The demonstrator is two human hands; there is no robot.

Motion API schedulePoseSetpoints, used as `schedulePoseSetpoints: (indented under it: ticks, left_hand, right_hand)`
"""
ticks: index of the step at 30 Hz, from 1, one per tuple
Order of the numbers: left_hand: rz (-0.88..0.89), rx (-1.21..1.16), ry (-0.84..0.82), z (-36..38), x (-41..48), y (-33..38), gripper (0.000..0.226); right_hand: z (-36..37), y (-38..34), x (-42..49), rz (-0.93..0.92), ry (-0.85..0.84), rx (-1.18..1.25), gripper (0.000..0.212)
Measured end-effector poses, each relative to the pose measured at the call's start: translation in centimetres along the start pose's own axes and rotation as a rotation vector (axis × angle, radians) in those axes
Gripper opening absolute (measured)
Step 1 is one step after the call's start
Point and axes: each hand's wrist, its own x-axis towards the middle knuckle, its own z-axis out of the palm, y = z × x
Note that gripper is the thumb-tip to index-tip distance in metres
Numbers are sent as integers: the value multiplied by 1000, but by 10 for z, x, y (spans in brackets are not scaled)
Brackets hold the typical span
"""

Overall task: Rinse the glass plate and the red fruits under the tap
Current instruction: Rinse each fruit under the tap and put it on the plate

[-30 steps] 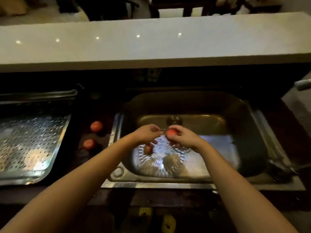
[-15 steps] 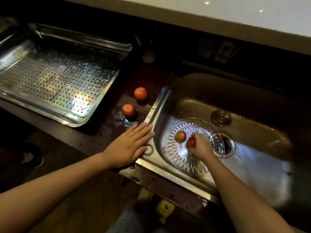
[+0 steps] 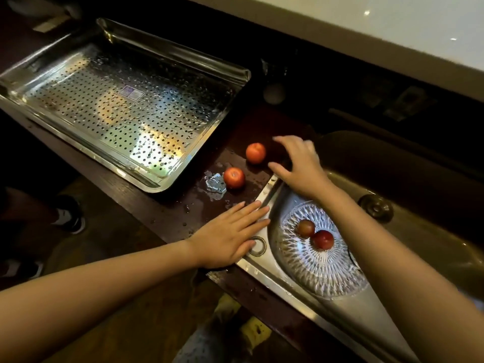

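A cut-glass plate [image 3: 322, 265] lies in the steel sink [image 3: 419, 247] with two red fruits on it, one brownish [image 3: 306, 228] and one deep red [image 3: 323, 240]. Two more red fruits sit on the dark wet counter left of the sink, the far one [image 3: 256, 153] and the near one [image 3: 234, 177]. My right hand [image 3: 298, 163] hovers over the sink's left rim, fingers spread, just right of the far fruit and holding nothing. My left hand [image 3: 230, 235] rests flat on the counter and sink rim. No tap is in view.
A perforated steel tray [image 3: 123, 100] fills the counter on the left. A pale raised countertop [image 3: 392, 27] runs along the back. The sink drain [image 3: 377, 208] lies right of my right forearm. Water puddles near the fruits. Shoes and yellow slippers show on the floor below.
My right hand let go of the deep red fruit on the glass plate and moved up-left toward the fruits on the counter. My left hand stayed flat on the rim.
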Motion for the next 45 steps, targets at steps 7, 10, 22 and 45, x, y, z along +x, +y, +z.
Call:
schedulePoseSetpoints:
  ticks: [7,10,22,45]
  left_hand:
    - [-12,-60,-54,-2,1,-2,54]
    - [-7,-69,-114,-5,2,-3,56]
    - [-599,-1675,179,-146,120,21,40]
    - [-414,-2119,-822,-130,259,286,30]
  right_hand:
    - [17,-24,41,-2,-217,-52,54]
    - [8,-27,32,35,-193,34,51]
    - [-156,-53,-51,32,74,18,54]
    - [-185,26,-366,1433,534,-120,42]
